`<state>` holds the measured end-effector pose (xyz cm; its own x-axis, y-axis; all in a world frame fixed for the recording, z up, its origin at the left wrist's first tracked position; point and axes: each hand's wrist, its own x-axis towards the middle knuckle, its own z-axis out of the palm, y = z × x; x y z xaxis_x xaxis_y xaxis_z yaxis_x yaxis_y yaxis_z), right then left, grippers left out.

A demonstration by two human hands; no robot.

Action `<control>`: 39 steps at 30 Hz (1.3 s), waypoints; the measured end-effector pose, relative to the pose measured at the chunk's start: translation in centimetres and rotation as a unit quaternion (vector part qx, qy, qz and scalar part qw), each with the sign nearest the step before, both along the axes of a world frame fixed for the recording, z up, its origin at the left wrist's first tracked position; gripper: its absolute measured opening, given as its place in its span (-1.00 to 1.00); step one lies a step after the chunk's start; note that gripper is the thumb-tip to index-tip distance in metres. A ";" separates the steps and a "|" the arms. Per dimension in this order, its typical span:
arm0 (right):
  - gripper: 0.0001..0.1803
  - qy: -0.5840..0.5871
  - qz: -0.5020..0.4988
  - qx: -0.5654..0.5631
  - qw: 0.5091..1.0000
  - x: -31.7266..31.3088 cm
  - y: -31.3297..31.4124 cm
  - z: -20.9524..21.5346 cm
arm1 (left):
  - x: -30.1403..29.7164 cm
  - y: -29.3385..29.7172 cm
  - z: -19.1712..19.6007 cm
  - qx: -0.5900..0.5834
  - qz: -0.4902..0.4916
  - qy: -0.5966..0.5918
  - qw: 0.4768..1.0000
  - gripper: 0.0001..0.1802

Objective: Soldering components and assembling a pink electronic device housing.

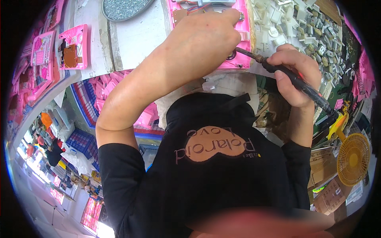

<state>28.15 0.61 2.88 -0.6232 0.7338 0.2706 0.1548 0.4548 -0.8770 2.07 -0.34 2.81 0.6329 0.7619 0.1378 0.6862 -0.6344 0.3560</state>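
A pink plastic toy casing (243, 63) lies at the table's front edge, with wires, a grey part (222, 3) and a brown board (179, 15) inside. My left hand (210, 37) reaches across it, its fingers curled at the casing's right side. What they pinch, if anything, is hidden under the hand. My right hand (295, 73) grips a soldering iron (295, 80) by its black handle. The iron's dark tip points left into the casing, close under my left hand. A black cord runs back from the handle.
A round dish of small screws (125, 8) stands far left. Another pink casing (74, 45) lies left of it. White plastic parts (274, 18) and small metal parts (325, 47) are heaped on the right. Near my right elbow stands a yellow fan (352, 158). Below the table, a crate holds pink pieces (147, 117).
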 end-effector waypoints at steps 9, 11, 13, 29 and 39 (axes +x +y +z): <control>-0.74 -0.015 -0.008 -0.012 1.000 -0.3 0.0 0.1 | 0.5 0.0 0.4 0.036 -0.019 0.037 0.998 -0.89; -0.74 -0.021 -0.013 -0.009 1.000 -0.3 -0.1 0.2 | 0.6 0.0 0.6 0.029 -0.022 0.044 0.998 -0.90; -0.75 -0.017 -0.016 -0.002 1.000 -0.2 -0.1 0.3 | 0.6 -0.1 0.6 0.028 -0.019 0.032 0.999 -0.90; -0.75 0.235 -0.503 0.004 0.832 21.6 -7.7 3.0 | 1.4 0.4 1.0 -0.017 -0.017 0.053 0.998 -0.92; -0.94 0.195 -0.711 0.103 0.668 31.9 -4.6 3.9 | 2.4 0.2 1.7 -0.034 -0.005 0.112 0.993 -0.85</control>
<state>60.08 -4.01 6.76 0.8110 0.4315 0.3950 0.3364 0.2085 -0.9184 4.50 -0.14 4.55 0.6494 0.7581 -0.0593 0.7470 -0.6213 0.2366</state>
